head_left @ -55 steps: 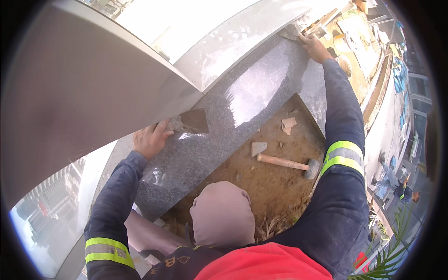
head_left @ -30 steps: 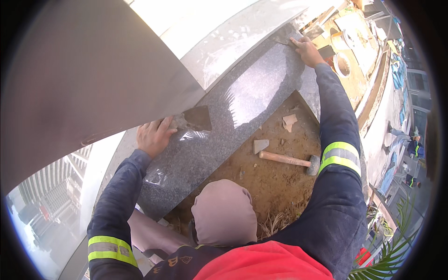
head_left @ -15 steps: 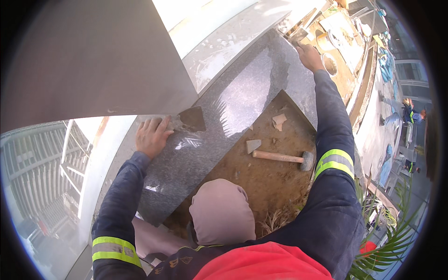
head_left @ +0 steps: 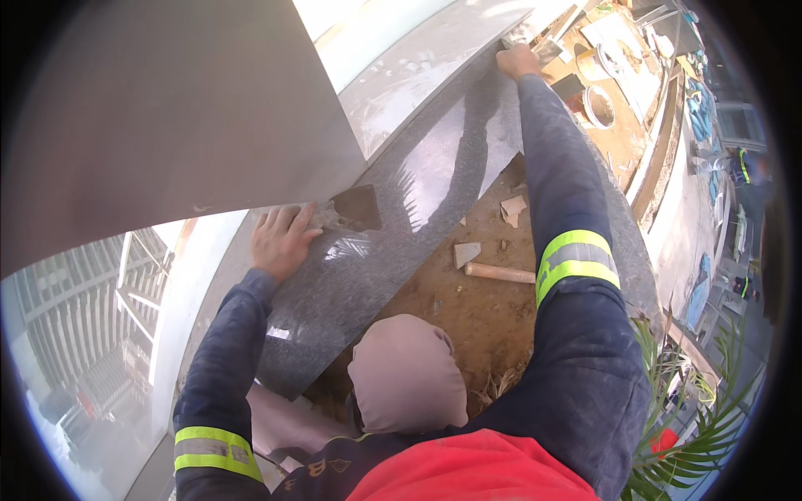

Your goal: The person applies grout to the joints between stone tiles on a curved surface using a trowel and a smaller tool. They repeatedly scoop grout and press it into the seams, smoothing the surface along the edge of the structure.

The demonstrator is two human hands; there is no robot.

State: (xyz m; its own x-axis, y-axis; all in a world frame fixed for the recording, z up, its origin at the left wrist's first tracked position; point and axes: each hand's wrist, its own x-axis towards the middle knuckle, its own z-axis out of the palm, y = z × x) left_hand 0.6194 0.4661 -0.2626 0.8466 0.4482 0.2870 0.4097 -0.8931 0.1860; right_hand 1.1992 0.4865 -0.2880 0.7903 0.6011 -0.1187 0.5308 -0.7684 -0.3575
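A long, polished grey stone slab (head_left: 393,267) runs diagonally from the lower left to the far right. Flat on its left part, beside the brown panel's corner, lies my left hand (head_left: 284,238) with fingers stretched out. A brown four-sided patch (head_left: 359,207) with a crusty grey edge sits by its fingertips; whether it is a cut-out or a blade I cannot tell. My right hand (head_left: 520,62) is closed at the slab's far corner, its fingertips hidden. On the soil between my arms are a hammer's wooden handle (head_left: 499,273) and a broken grey tile piece (head_left: 467,254).
A large brown panel (head_left: 184,108) overhangs the slab at the upper left. Buckets (head_left: 598,107) and boards stand beyond my right arm. Palm leaves (head_left: 702,426) hang at the lower right. My knee (head_left: 408,371) is below the slab. People (head_left: 743,167) are far off right.
My right hand has moved up and left along the slab's end to its far corner. My right forearm now covers the hammer's head. The left hand stays beside the brown patch.
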